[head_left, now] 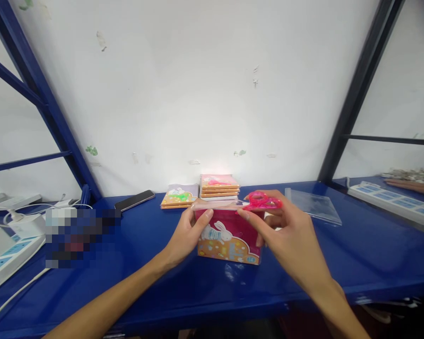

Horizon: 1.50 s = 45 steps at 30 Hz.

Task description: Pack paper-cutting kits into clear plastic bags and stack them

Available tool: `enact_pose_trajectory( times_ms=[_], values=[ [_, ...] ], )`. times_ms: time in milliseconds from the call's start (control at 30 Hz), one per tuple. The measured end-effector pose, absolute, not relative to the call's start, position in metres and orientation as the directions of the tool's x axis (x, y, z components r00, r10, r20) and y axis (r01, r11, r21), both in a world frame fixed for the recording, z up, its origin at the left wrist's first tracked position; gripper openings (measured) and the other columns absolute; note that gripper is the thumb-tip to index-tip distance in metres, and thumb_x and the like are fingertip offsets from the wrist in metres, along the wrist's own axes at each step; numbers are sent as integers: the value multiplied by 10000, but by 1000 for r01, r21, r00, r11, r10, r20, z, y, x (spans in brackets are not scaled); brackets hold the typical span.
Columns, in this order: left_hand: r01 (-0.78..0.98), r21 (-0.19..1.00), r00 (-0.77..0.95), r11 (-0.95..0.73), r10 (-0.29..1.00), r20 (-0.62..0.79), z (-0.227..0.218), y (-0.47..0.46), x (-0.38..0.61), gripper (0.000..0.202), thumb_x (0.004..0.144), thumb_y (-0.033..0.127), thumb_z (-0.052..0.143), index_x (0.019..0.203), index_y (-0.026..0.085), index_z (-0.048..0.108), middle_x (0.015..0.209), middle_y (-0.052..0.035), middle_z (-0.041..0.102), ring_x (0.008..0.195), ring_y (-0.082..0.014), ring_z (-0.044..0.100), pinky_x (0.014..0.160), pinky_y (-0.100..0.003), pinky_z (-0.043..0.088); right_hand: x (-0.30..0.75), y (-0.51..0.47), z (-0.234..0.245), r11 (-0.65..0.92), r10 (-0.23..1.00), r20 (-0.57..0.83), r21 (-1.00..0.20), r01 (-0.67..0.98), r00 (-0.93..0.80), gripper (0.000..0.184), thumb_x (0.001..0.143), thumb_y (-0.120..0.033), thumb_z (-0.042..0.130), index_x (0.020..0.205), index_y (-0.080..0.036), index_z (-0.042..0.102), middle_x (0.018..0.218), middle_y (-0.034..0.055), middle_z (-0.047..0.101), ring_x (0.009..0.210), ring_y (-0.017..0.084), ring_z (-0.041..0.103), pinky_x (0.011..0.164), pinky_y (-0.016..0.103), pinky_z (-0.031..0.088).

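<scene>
A pink rabbit-printed box or book pack stands upright on the blue table, with a clear plastic strip or flap along its top edge. My left hand grips its left side and top edge between thumb and fingers. My right hand is at the upper right corner of the pack and holds pink scissors, whose looped handles show above its fingers. The blades are hidden.
Behind the pack are a stack of similar books and a lone book. A clear plastic bag lies to the right, a phone to the left. Power strips and cables lie at both sides. A co-worker's hand shows far right.
</scene>
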<state>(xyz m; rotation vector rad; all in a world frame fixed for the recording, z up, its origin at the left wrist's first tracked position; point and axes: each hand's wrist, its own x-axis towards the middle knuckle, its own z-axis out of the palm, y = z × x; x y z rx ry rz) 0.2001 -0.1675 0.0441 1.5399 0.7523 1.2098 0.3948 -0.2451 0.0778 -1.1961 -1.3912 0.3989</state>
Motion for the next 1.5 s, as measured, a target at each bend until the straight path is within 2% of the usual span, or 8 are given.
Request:
enact_pose_trajectory(
  times_ms=[300,567,900,1000,1100,1167,1333,1500],
  values=[
    [-98,943,314,-318,889,333,44,-169,199,529,829,570,738,1179,177,681,1150,-108,776,1034,-286,733,900,-377,587,386,-246,76,437,741,633,-708,555,223,534,934,-384,677,1421,-289,478,576,-58,652,515,228,688,511,363,556],
    [-113,937,340,-332,873,350,43,-168,199,454,858,529,726,1142,179,672,1174,-99,764,1012,-256,732,880,-336,583,391,-243,67,467,656,734,-578,670,176,391,959,-405,662,1328,-315,571,776,-1,761,684,241,763,541,335,563],
    [-123,942,349,-312,875,335,43,-169,199,440,860,505,735,1146,181,648,1187,-103,759,1047,-263,725,898,-347,580,390,-240,68,482,709,704,-529,698,45,335,986,-410,627,1306,-311,613,553,-67,600,456,182,581,531,334,495],
    [-130,943,355,-305,874,332,44,-169,199,456,859,504,738,1168,181,647,1205,-104,753,1049,-259,722,906,-342,574,389,-240,68,471,703,711,-449,760,-16,355,989,-411,626,1325,-294,633,637,-28,673,515,192,616,597,340,526],
    [-133,942,356,-309,872,337,45,-169,199,441,864,488,740,1158,174,646,1208,-105,750,1037,-246,718,906,-331,568,388,-239,67,477,682,730,-394,786,-49,329,1008,-397,591,1314,-292,654,864,26,771,628,203,680,693,355,557],
    [-137,938,356,-319,868,347,45,-168,199,424,870,479,737,1141,166,648,1201,-107,750,1044,-245,712,905,-325,563,389,-240,66,492,658,752,-401,773,-29,300,1012,-365,585,1293,-299,664,965,29,787,665,200,707,694,341,565],
    [-144,935,359,-323,864,354,45,-169,199,383,893,451,722,1130,160,645,1184,-103,751,1053,-236,701,886,-309,557,390,-241,67,512,688,725,-516,686,32,313,992,-320,619,1303,-279,610,843,-15,785,588,174,720,530,267,520],
    [-144,927,366,-346,852,375,46,-170,199,386,884,466,726,1115,165,657,1153,-96,752,999,-225,701,880,-314,552,384,-241,68,486,658,749,-502,716,79,210,971,-298,672,1181,-305,671,806,-47,787,573,158,724,587,258,538]
  ],
)
